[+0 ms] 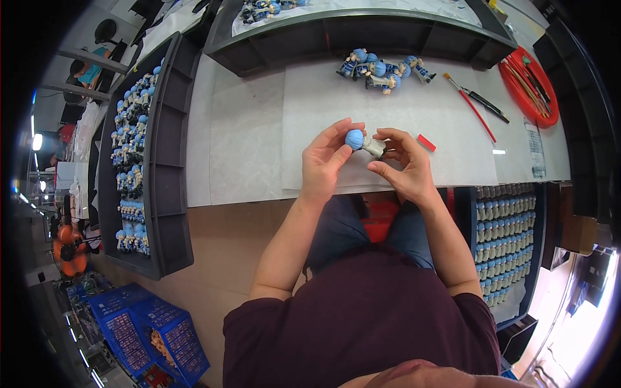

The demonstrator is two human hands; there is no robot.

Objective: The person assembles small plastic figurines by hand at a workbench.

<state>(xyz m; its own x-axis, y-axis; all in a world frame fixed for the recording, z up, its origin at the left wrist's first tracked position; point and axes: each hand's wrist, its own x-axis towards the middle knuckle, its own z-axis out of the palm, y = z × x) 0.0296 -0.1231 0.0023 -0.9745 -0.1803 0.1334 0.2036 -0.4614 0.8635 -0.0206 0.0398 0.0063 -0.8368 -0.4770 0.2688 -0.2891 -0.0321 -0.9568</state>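
While the left hand (323,160) is pinching the blue-headed figurine (372,147) above the near worktop (246,142), the right hand (411,167) is curving half-open around its base (whether touching, I cannot tell); more figurines (379,68) are lying farther off.

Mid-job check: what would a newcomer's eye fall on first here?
Probably the blue-headed figurine near the centre, its head held by the left hand, the right hand close beside its body. Next, the bright red dish at the worktable's upper right, then the dark crate at left, holding many similar figurines.
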